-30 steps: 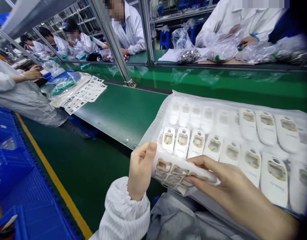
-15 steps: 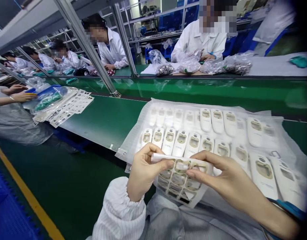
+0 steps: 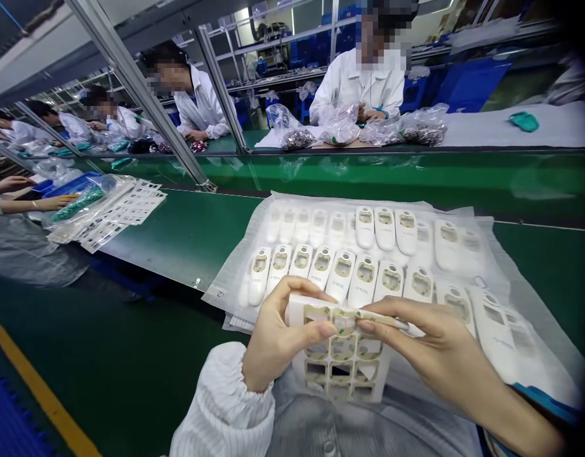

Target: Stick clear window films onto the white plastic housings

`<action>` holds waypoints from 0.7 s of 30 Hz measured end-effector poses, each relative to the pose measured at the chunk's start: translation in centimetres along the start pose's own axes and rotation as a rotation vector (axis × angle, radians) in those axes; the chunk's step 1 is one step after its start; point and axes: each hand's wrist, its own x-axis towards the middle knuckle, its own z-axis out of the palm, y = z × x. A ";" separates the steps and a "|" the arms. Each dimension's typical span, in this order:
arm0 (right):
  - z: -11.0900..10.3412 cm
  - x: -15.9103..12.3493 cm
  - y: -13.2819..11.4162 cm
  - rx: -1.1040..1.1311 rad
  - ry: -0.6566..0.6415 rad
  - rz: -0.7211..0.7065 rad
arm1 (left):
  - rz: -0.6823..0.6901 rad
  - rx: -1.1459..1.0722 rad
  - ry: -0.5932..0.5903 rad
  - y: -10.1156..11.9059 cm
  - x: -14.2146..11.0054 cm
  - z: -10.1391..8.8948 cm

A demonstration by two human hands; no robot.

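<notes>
My left hand (image 3: 278, 339) and my right hand (image 3: 428, 346) both pinch the top edge of a white backing sheet (image 3: 342, 358) with rows of windowed stickers, held above my lap. The sheet's top strip is bent over towards me, and my fingertips meet near its middle. Just beyond my hands, several white plastic device covers (image 3: 349, 273) lie in rows on a clear plastic sheet (image 3: 245, 254) spread on the green workbench (image 3: 188, 235).
A stack of similar sticker sheets (image 3: 116, 212) and a bag of green parts (image 3: 78, 203) lie at the left by another person's arm. Across a green conveyor (image 3: 416, 174), people in white coats handle plastic bags (image 3: 368, 130). Metal frame posts (image 3: 144, 105) stand slanted at the left.
The view has shifted right and down. My hands have drawn the sticker sheet closer and bent its top edge over more, with my fingertips now closer together.
</notes>
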 end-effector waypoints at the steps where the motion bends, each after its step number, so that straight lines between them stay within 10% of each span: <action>1: -0.1 -0.1 0.1 -0.013 0.001 -0.014 | -0.019 0.002 -0.011 0.0 0.1 0.1; 21: 0.1 -0.1 -0.3 -0.153 0.094 -0.124 | 0.081 0.116 0.164 -0.5 -0.3 2.1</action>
